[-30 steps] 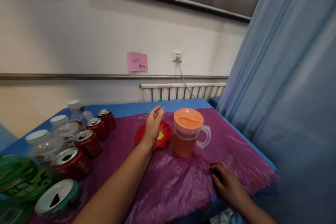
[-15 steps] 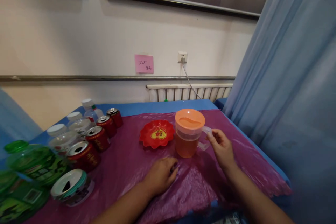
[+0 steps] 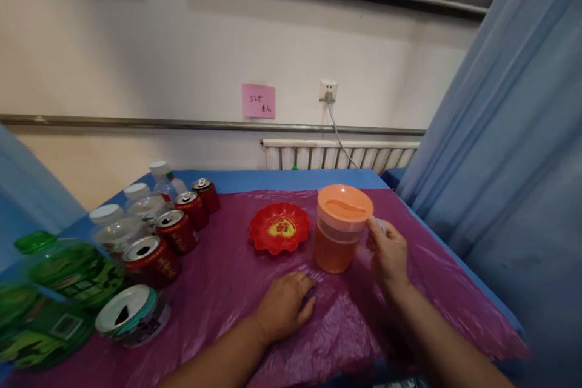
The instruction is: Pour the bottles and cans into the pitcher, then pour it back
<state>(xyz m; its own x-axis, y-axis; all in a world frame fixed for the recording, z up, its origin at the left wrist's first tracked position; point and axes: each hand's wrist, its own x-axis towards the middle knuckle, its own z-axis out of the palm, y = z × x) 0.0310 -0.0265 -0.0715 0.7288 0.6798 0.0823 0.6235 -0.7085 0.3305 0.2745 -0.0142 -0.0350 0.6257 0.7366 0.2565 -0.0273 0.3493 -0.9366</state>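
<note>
A clear plastic pitcher (image 3: 335, 248) with an orange lid holds amber liquid up to around its middle. My right hand (image 3: 388, 251) is closed around its handle on the right side, hiding most of the handle. Whether the base touches the table I cannot tell. My left hand (image 3: 286, 304) lies palm down on the purple plastic sheet (image 3: 218, 303), fingers loosely apart and nothing in them, just left of and nearer than the pitcher. Beyond it sits a red scalloped plate (image 3: 259, 233) with a yellow heart in its centre.
On the left stand several red drink cans (image 3: 176, 233), white-capped clear bottles (image 3: 116, 230), large green bottles (image 3: 70, 273) and a short jar with a pale lid (image 3: 130, 309). A blue curtain (image 3: 509, 151) hangs on the right. A radiator (image 3: 313, 154) lies behind the table.
My right hand has gone from lightly touching the pitcher's handle to wrapping around it. My left hand's fingers have straightened. The whole view has shifted slightly.
</note>
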